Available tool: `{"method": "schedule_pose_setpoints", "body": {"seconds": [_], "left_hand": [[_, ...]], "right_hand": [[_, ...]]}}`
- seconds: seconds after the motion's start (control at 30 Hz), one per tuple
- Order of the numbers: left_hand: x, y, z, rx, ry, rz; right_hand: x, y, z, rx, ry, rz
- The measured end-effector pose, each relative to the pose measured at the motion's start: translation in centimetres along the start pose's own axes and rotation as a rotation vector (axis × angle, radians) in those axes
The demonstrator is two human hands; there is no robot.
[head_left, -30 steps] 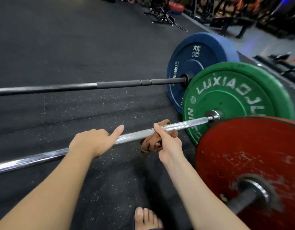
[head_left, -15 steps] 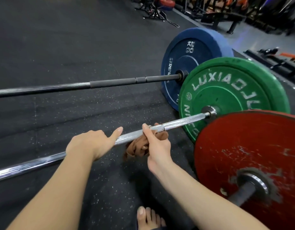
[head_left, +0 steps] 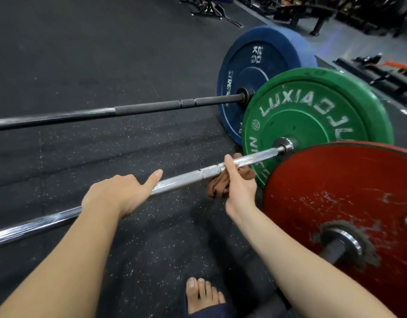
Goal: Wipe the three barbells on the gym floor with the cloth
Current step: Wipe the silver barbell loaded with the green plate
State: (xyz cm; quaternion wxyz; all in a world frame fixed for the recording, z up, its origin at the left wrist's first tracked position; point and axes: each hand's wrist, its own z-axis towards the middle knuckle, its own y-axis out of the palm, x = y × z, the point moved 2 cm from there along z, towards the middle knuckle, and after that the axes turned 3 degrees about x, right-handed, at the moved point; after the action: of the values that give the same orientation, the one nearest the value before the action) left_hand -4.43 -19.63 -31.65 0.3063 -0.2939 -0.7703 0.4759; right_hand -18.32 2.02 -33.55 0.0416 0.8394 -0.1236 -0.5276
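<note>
Three barbells lie side by side on the black rubber floor. The middle one has a chrome bar [head_left: 182, 180] and a green plate [head_left: 312, 115]. My right hand [head_left: 239, 187] grips a brown cloth [head_left: 221, 187] wrapped round this bar, close to the green plate. My left hand [head_left: 120, 193] grips the same bar further left, thumb lying along it. The far barbell has a dark bar [head_left: 152, 106] and a blue plate [head_left: 255, 72]. Of the near barbell only the red plate [head_left: 335, 191] and its sleeve [head_left: 335, 246] show.
My bare foot [head_left: 202, 294] stands on the floor just below the hands, next to the red plate. Benches and racks [head_left: 312, 12] crowd the far right edge. Open black floor [head_left: 83, 53] stretches to the left and beyond the far bar.
My right hand slid the cloth left along the chrome bar, then back right toward the green plate. My left hand kept its grip in the same place.
</note>
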Motion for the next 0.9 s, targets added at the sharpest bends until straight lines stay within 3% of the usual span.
{"method": "schedule_pose_setpoints", "body": {"seconds": [0.07,0.13,0.3,0.5,0.67,0.9], "left_hand": [[0.0,0.0,0.0,0.005,0.007,0.005],[0.0,0.1,0.0,0.014,0.017,0.015],[0.1,0.0,-0.2,0.022,0.015,0.031],[0.0,0.1,-0.2,0.029,0.025,0.030],[0.0,-0.1,-0.2,-0.001,0.008,0.006],[0.2,-0.1,-0.3,-0.004,-0.011,0.033]], "right_hand": [[1.6,0.9,-1.6,-0.129,0.047,0.049],[1.7,1.3,-2.1,-0.144,0.110,0.077],[-0.3,0.7,0.3,-0.036,0.122,0.101],[-3.1,-1.9,4.6,0.237,-0.020,0.253],[-2.0,-1.5,4.7,0.108,-0.051,0.230],[-2.6,-1.4,6.0,0.108,-0.030,0.333]]}}
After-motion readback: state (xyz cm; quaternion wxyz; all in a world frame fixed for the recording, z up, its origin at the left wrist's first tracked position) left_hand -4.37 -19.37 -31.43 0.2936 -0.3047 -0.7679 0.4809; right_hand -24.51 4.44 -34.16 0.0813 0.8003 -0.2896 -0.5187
